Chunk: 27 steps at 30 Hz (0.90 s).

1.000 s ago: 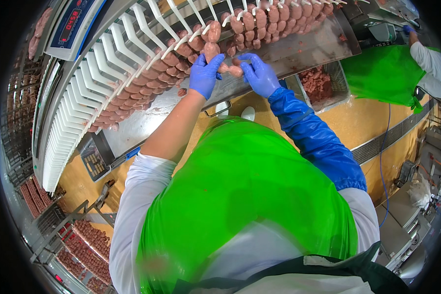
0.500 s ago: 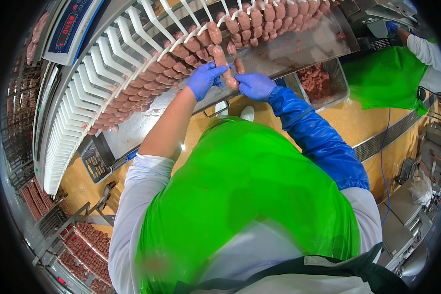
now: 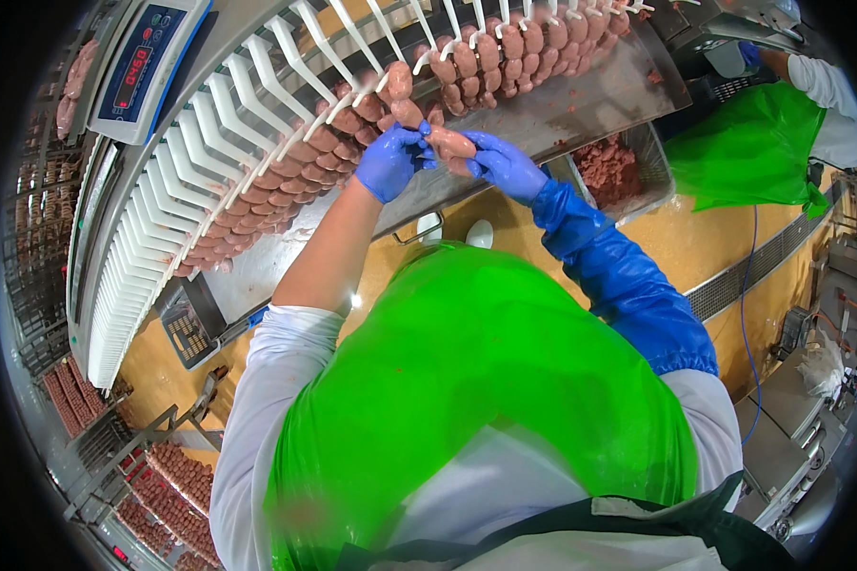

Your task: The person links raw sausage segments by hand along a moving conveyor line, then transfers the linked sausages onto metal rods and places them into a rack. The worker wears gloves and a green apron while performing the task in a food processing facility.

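Observation:
A string of raw pink sausages point(image 3: 401, 84) hangs from a white hook on the curved rail, and its lower links run between my hands. My left hand point(image 3: 387, 164), in a blue glove, pinches the string near the joint between two links. One plump sausage link point(image 3: 452, 143) stretches across to my right hand point(image 3: 507, 167), whose gloved fingers close on its far end. Another link hangs just under it, partly hidden. More linked sausages point(image 3: 286, 176) hang in rows from the white hooks point(image 3: 214, 124) to the left, and further strings point(image 3: 514, 52) hang to the right.
Under the rail runs a metal tray point(image 3: 581, 105). A bin of ground meat point(image 3: 611, 171) stands right of my right hand. A scale with a lit display point(image 3: 148, 67) sits at upper left. At the right, a co-worker in a green apron point(image 3: 747, 147) stands nearby.
Both hands have come slightly lower, and my right hand has shifted a little right. The held link has swung from nearly upright to slanting between the hands. The hooks have slid rightward.

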Available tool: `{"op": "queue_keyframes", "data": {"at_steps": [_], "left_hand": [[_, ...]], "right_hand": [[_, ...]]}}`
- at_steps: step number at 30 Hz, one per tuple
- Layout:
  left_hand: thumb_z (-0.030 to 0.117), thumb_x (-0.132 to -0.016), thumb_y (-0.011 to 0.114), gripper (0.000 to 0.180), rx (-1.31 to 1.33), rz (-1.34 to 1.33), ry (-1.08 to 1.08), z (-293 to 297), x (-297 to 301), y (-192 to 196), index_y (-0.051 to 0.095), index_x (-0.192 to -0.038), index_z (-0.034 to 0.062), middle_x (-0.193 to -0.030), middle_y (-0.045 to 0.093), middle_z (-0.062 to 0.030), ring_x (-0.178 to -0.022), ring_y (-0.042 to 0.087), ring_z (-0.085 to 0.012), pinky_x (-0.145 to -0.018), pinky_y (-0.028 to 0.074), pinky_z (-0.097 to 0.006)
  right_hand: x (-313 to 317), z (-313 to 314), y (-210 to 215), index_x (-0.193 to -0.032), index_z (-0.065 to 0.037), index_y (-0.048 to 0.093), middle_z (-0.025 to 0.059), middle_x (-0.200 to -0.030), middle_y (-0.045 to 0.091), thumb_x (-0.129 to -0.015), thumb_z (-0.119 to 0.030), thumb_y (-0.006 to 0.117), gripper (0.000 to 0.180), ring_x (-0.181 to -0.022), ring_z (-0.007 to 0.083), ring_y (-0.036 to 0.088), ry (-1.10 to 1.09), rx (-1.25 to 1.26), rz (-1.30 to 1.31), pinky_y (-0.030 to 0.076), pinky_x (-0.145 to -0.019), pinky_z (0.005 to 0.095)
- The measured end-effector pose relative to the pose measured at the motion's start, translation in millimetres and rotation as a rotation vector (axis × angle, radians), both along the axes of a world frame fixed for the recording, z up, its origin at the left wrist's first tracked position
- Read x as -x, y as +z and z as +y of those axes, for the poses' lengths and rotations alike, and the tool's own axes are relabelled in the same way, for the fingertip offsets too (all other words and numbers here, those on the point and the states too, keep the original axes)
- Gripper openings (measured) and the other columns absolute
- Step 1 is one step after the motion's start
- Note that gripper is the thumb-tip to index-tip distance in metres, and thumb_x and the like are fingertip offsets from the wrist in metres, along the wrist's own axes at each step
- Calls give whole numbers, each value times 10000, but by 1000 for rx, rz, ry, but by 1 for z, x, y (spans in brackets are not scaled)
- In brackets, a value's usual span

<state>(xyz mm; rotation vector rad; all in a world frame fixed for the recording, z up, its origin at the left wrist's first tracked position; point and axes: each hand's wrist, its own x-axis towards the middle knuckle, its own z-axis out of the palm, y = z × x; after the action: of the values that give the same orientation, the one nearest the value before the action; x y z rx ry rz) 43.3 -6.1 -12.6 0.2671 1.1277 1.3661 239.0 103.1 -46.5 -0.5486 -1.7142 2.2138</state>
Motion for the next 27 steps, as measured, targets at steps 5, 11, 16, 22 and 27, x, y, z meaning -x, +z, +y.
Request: {"op": "queue_keyframes", "data": {"at_steps": [5,11,16,22,27], "left_hand": [[215,-942,565,192,82,112,-144,3,7,-5,607,-1092,103,-887,611,0,-829,591,-140,-718,464,-306],[233,-962,571,190,-112,207,50,3,-21,-15,604,-1097,103,-972,639,-4,-890,606,-134,-750,475,-303],[259,-954,591,205,-33,218,68,8,-14,-16,616,-1063,87,-1005,651,-16,-909,614,-141,-781,492,-317],[344,-926,620,339,189,788,-178,13,-1,-15,629,-1039,25,-905,654,-68,-710,627,-157,-589,496,-296],[349,-917,618,376,313,866,-319,23,1,2,656,-1007,-14,-758,648,-118,-627,619,-159,-584,498,-309]], "right_hand": [[-15,-11,6,-1149,-171,618,153,-930,630,-932,-108,412,306,-754,274,604,91,-997,-53,496,-714,351],[-9,1,1,-1146,-125,611,112,-880,624,-931,-146,443,274,-762,282,609,4,100,-329,486,-684,389],[-9,5,5,-1283,-112,573,102,-940,670,-921,-122,455,382,-778,302,645,46,-133,-106,500,-676,413],[-13,-6,5,-1290,-233,594,175,-971,665,-885,-89,487,443,-800,347,655,138,-1073,-258,519,-685,441],[-16,-8,-5,-1216,-206,616,176,-964,653,-868,-103,512,378,-837,357,648,296,-1154,-224,518,-722,432]]}}
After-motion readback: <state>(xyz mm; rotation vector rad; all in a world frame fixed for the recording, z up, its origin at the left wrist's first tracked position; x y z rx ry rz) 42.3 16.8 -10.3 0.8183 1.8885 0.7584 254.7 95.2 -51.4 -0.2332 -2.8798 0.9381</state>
